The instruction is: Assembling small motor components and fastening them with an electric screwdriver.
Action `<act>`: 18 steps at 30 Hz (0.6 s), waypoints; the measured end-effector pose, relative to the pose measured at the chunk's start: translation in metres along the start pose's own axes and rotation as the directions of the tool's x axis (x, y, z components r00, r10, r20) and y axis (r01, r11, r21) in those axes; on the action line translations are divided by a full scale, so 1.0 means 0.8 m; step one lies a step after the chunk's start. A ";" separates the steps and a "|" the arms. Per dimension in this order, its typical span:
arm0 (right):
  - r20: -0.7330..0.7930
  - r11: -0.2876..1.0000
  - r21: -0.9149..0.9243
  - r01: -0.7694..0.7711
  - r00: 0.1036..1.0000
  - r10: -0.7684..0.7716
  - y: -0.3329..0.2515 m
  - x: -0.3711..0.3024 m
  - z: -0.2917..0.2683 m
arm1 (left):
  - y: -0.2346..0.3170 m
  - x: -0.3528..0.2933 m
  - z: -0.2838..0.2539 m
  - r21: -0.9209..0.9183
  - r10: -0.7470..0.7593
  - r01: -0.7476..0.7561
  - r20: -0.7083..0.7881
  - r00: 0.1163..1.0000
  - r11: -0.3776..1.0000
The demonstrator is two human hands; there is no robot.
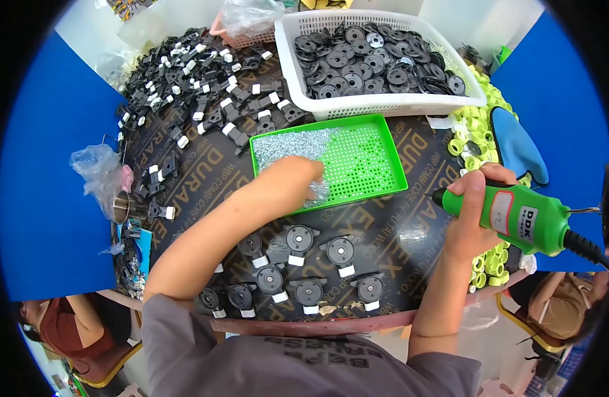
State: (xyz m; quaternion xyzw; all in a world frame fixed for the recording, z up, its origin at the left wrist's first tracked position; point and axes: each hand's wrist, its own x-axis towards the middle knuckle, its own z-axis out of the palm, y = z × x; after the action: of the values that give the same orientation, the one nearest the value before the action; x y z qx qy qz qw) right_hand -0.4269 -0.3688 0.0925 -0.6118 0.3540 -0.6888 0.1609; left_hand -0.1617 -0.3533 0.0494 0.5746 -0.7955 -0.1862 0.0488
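Observation:
My left hand (301, 177) reaches into a shallow green basket tray (397, 165), its fingers curled down among a heap of small silvery screws (284, 147). What those fingers hold is hidden. Wrapped round a green electric screwdriver (536, 218), my right hand (473, 208) keeps it off the table at the right, its tip pointing left. Below the tray, several black caster-like assemblies (299, 239), each a round disc on a bracket with a white tab, lie in loose rows near the table's front edge.
A white basket (384, 104) full of black discs (354, 66) stands behind the tray. Black brackets with white tabs (198, 86) are piled at the back left. Yellow-green rings (473, 126) and a blue pad (519, 145) lie right; a plastic bag (96, 169) hangs left.

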 end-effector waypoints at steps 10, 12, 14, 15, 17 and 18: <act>0.000 0.999 0.021 -0.041 0.999 0.041 0.000 0.001 -0.001 | -0.006 -0.014 -0.070 0.165 -0.088 0.056 0.199 0.976 0.985; 0.002 0.999 0.020 -0.045 0.999 0.045 0.000 0.001 -0.001 | -0.014 -0.020 -0.056 0.245 0.062 -0.142 0.307 0.950 0.959; 0.058 1.000 -0.007 -0.019 0.998 0.019 0.002 0.001 -0.003 | -0.010 -0.016 -0.041 0.186 0.055 -0.123 0.335 0.940 0.975; 0.057 1.000 -0.008 -0.019 0.998 0.020 0.002 0.000 -0.002 | -0.010 -0.015 -0.035 0.127 0.046 -0.098 0.362 0.931 0.987; 0.072 0.998 -0.069 -0.005 0.997 0.010 0.004 -0.002 0.001 | -0.014 -0.008 -0.029 0.087 0.062 -0.099 0.352 0.934 0.991; 0.081 0.996 -0.077 0.033 0.996 -0.027 0.005 0.000 0.002 | -0.012 -0.001 -0.027 -0.042 0.112 -0.104 0.332 0.937 0.994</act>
State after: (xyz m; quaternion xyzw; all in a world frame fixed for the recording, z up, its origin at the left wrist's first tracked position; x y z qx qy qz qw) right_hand -0.4265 -0.3719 0.0896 -0.6499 0.3648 -0.6518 0.1403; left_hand -0.1471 -0.3603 0.0658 0.4896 -0.8203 -0.2874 -0.0695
